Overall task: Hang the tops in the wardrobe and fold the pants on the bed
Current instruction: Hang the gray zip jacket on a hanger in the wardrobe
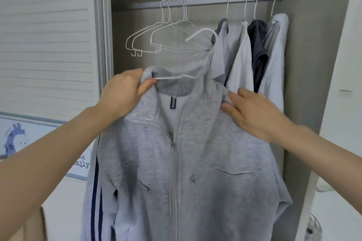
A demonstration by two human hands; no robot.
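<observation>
holding: we hold a grey zip jacket up in front of the open wardrobe, on a white wire hanger.
left hand: our left hand grips the jacket's left shoulder near the collar; the thumb pinches the cloth together with the end of the hanger wire.
right hand: our right hand rests on the other shoulder of the jacket; the fingers are almost straight and press on the cloth, they do not close round it.
hanger hook: the hook of the hanger rises behind the collar, below the rail and not on it.
jacket: the zip is closed up to the chest, the collar stands open, and dark blue stripes run down the sleeve on the left.
rail: some empty wire hangers hang on the left part of the rail.
hung tops: four tops hang at the right part, grey, white, dark and pale, close to each other.
left side: a white slatted door and, lower, a framed picture.
</observation>
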